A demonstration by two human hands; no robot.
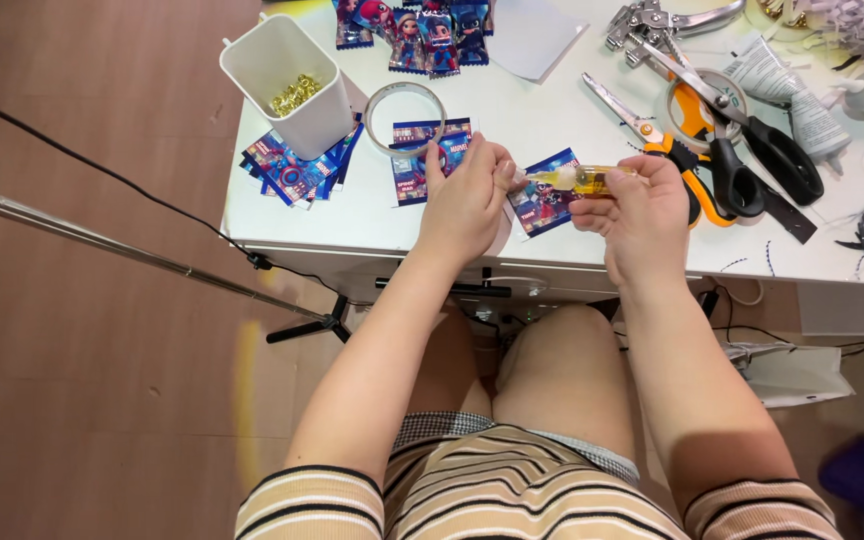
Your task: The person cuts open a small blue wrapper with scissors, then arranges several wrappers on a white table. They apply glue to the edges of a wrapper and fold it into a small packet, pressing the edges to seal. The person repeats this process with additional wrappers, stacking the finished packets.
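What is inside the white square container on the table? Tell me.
The white container holds a small heap of shiny gold metal pieces. Its walls hide anything deeper.
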